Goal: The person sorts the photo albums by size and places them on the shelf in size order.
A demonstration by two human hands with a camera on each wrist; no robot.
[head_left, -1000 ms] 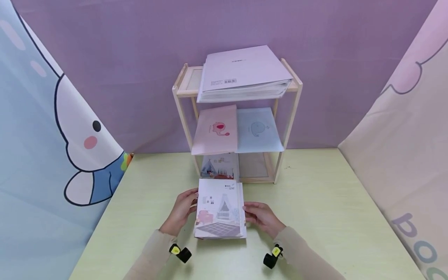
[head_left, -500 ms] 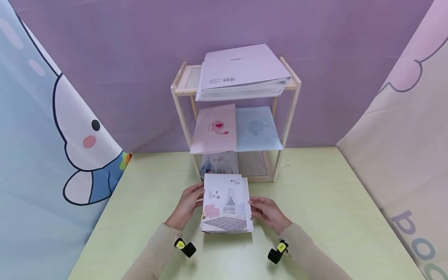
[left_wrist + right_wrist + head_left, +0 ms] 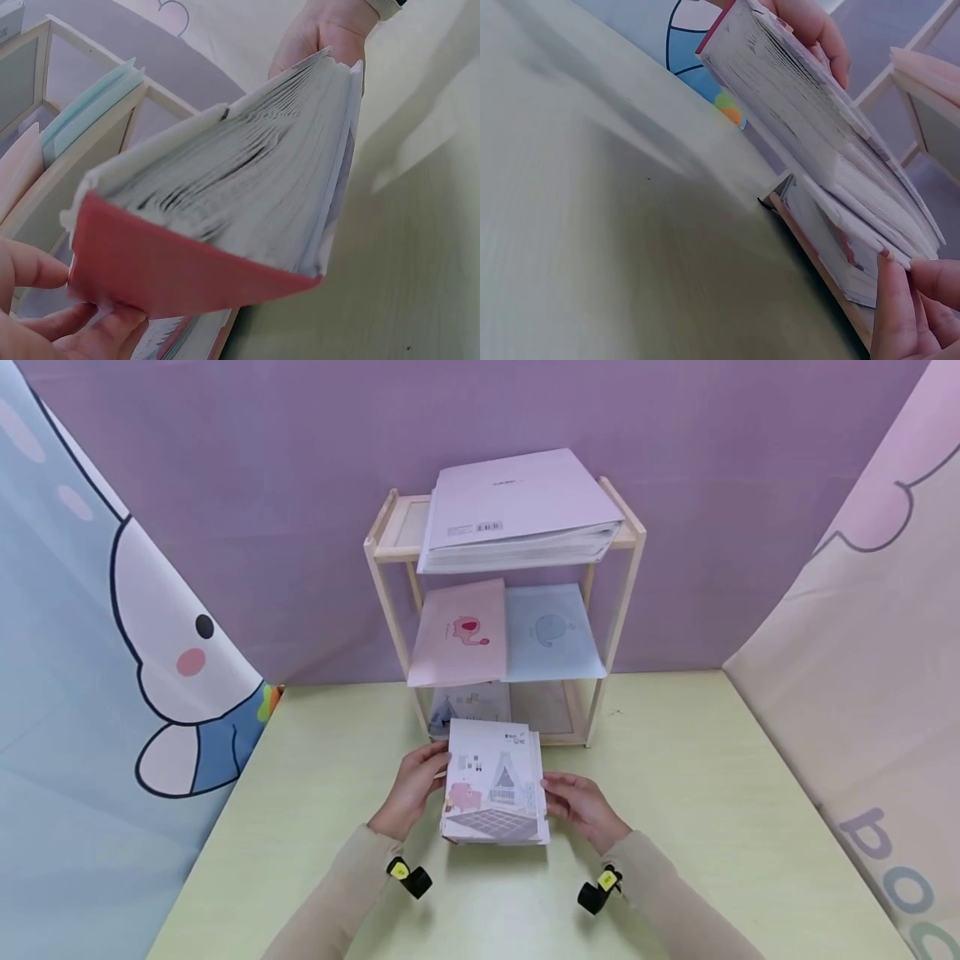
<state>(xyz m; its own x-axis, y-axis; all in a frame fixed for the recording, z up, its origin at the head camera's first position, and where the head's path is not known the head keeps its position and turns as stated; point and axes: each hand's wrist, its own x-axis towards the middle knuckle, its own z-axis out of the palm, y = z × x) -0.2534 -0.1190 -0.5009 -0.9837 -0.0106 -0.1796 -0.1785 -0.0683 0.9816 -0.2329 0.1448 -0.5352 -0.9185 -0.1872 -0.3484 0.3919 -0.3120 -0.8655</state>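
Note:
A thick hardcover notebook [image 3: 495, 781], white with a teepee and pink armchair print, is held off the table between both hands in the head view. My left hand [image 3: 412, 789] grips its left side, at the red spine [image 3: 172, 259] seen in the left wrist view. My right hand [image 3: 588, 810] pinches the opposite side, thumb and fingers [image 3: 900, 300] on the cover edge in the right wrist view. The page block [image 3: 795, 105] looks wavy. Just beyond it, a similar book [image 3: 476, 702] lies on the left of the rack's bottom shelf, partly covered.
The wooden rack [image 3: 618, 610] stands at the back of the light green table [image 3: 697, 827]. Its top bears large white books [image 3: 525, 497]. A pink notebook [image 3: 461, 647] and a blue notebook [image 3: 551, 639] lie side by side on the middle shelf. Printed cloths hang around.
Both hands have carried the notebook forward and to the right, closer to the rack's bottom shelf. The books on the rack have not moved.

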